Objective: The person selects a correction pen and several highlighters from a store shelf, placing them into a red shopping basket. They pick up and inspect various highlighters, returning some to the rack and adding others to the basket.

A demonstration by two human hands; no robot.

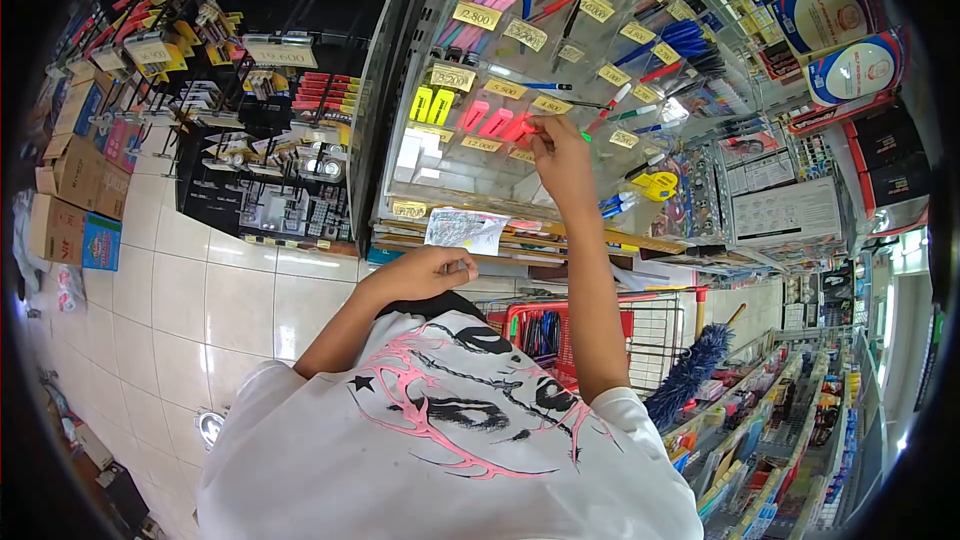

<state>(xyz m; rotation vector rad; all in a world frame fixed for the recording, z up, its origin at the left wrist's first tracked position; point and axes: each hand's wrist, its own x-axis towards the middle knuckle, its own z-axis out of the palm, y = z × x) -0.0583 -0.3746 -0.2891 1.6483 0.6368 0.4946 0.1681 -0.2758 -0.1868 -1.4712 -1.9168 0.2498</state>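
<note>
Here the right hand [562,152], nearly closed, pinches a pink highlighter [516,128].

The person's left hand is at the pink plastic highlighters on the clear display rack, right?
Not quite: the head view shows the right hand at the pink plastic highlighters on the clear display rack; the left hand is apart.

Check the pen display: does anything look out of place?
Yes: the scribbled paper lies askew at the bottom of the display, near the left hand; odd, since the yellow highlighters above stand neatly aligned.
</note>
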